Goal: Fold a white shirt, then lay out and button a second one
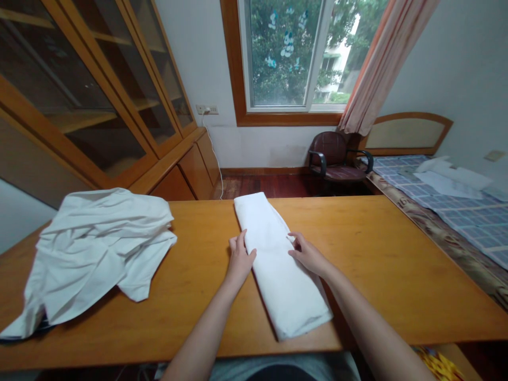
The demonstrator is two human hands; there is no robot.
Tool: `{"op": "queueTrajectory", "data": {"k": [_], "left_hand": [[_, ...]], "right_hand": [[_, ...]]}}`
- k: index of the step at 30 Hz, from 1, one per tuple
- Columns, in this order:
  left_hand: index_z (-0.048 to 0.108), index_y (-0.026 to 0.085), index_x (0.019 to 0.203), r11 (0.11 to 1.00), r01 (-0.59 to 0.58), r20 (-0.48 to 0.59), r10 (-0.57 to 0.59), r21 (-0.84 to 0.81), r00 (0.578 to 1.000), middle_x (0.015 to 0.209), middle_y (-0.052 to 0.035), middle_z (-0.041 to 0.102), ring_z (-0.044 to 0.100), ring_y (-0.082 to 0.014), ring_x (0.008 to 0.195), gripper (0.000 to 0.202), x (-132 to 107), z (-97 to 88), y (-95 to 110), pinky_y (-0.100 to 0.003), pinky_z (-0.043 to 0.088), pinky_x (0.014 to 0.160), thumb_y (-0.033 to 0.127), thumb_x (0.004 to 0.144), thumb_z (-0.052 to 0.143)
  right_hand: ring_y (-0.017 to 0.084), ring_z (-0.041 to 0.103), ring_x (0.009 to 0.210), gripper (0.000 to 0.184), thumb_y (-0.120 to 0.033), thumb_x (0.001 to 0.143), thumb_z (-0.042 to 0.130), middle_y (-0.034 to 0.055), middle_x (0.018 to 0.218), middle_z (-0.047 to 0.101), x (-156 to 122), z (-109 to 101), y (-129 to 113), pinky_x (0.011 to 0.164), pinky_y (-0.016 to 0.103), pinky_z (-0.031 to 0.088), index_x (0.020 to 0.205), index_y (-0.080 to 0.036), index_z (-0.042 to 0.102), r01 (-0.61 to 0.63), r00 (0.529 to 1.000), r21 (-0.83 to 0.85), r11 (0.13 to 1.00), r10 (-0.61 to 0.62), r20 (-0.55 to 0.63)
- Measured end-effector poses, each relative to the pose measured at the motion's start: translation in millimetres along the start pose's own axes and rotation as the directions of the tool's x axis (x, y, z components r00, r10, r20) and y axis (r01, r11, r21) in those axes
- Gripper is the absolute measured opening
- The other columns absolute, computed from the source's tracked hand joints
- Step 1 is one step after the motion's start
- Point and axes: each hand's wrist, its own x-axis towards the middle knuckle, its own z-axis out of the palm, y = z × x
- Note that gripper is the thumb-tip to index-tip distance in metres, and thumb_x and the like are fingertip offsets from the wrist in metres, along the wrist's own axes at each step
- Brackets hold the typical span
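Observation:
A white cloth [273, 254], folded into a long narrow strip, lies lengthwise down the middle of the wooden table [381, 254]. My left hand [239, 257] rests on the strip's left edge, fingers stretched out and thumb on the cloth. My right hand [305, 252] lies on the strip's right edge, its fingertips pressed flat on the fabric. Neither hand grips the cloth.
A loose heap of crumpled white cloth [95, 248] covers the table's left part. Behind the table stand a dark armchair [335, 159] under the window, a glass-fronted wooden cabinet [99, 106] at left, and a bed [448, 211] with white items at right.

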Motion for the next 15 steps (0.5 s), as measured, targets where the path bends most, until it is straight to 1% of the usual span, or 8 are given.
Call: {"op": "queueTrajectory", "data": {"k": [4,5,7,8,9,11,13,15], "left_hand": [[0.053,0.022,0.128,0.999,0.038,0.095,-0.036,-0.026,0.995,0.109,-0.0047,0.045,0.060,-0.0120,0.075,0.058,-39,-2.9,6,-0.035,0.057,0.083,0.015,0.073,0.066],[0.055,0.021,0.124,0.997,0.059,0.170,-0.051,-0.042,0.984,0.109,-0.0044,0.046,0.060,-0.0094,0.068,0.051,-49,-5.2,9,-0.032,0.058,0.077,0.015,0.074,0.064],[0.059,0.021,0.115,0.994,0.090,0.350,-0.064,-0.058,0.934,0.106,-0.0033,0.050,0.056,-0.0059,0.054,0.037,-62,-13.8,16,-0.026,0.056,0.057,0.018,0.079,0.059],[0.062,0.021,0.110,0.997,0.063,0.412,-0.039,-0.045,0.910,0.103,-0.0026,0.053,0.055,-0.0060,0.051,0.028,-63,-20.3,20,-0.025,0.053,0.052,0.021,0.082,0.057],[0.064,0.022,0.104,1.000,0.001,0.421,0.004,-0.012,0.907,0.099,-0.0021,0.055,0.056,-0.0071,0.052,0.021,-59,-27.9,24,-0.025,0.053,0.053,0.023,0.085,0.055],[0.066,0.022,0.101,0.981,-0.171,0.322,0.134,0.088,0.937,0.097,-0.0029,0.059,0.062,-0.0125,0.067,0.019,-38,-44.7,29,-0.030,0.057,0.071,0.024,0.088,0.053],[0.067,0.021,0.102,0.945,-0.277,0.217,0.237,0.176,0.947,0.099,-0.0056,0.062,0.065,-0.0183,0.085,0.022,-2,-60.0,30,-0.035,0.055,0.087,0.024,0.091,0.049],[0.068,0.020,0.104,0.901,-0.342,0.203,0.294,0.267,0.934,0.106,-0.0087,0.064,0.064,-0.0230,0.102,0.025,38,-70.1,24,-0.039,0.051,0.098,0.023,0.091,0.048]], "right_hand": [[0.017,0.061,0.082,0.050,-0.014,0.080,0.061,0.0010,0.091,0.066,16,-20,7,0.076,0.028,0.045,0.129,-0.023,0.052,0.012,0.999,-0.136,0.991,-0.005,0.054],[0.017,0.062,0.083,0.049,-0.013,0.081,0.060,0.0019,0.093,0.068,20,-23,8,0.076,0.027,0.045,0.128,-0.024,0.054,0.025,0.998,-0.173,0.985,-0.014,0.064],[0.018,0.063,0.086,0.046,-0.012,0.082,0.058,0.0035,0.098,0.070,25,-27,8,0.077,0.027,0.045,0.126,-0.025,0.056,0.064,0.996,-0.239,0.969,-0.045,0.083],[0.019,0.064,0.088,0.045,-0.012,0.084,0.057,0.0044,0.101,0.070,26,-28,7,0.078,0.027,0.046,0.126,-0.025,0.056,0.084,0.994,-0.265,0.960,-0.062,0.090],[0.020,0.064,0.090,0.043,-0.012,0.086,0.055,0.0052,0.104,0.071,27,-28,6,0.080,0.028,0.046,0.127,-0.026,0.056,0.101,0.993,-0.286,0.953,-0.077,0.093],[0.021,0.065,0.096,0.041,-0.014,0.089,0.053,0.0066,0.110,0.071,26,-25,3,0.083,0.029,0.047,0.128,-0.026,0.056,0.127,0.990,-0.314,0.941,-0.103,0.092],[0.021,0.065,0.100,0.039,-0.016,0.092,0.051,0.0074,0.115,0.070,24,-23,1,0.086,0.030,0.047,0.130,-0.026,0.055,0.156,0.987,-0.318,0.935,-0.134,0.090],[0.020,0.065,0.103,0.038,-0.017,0.094,0.050,0.0077,0.119,0.069,21,-20,-1,0.088,0.030,0.047,0.130,-0.026,0.056,0.195,0.980,-0.310,0.930,-0.172,0.101]]}}
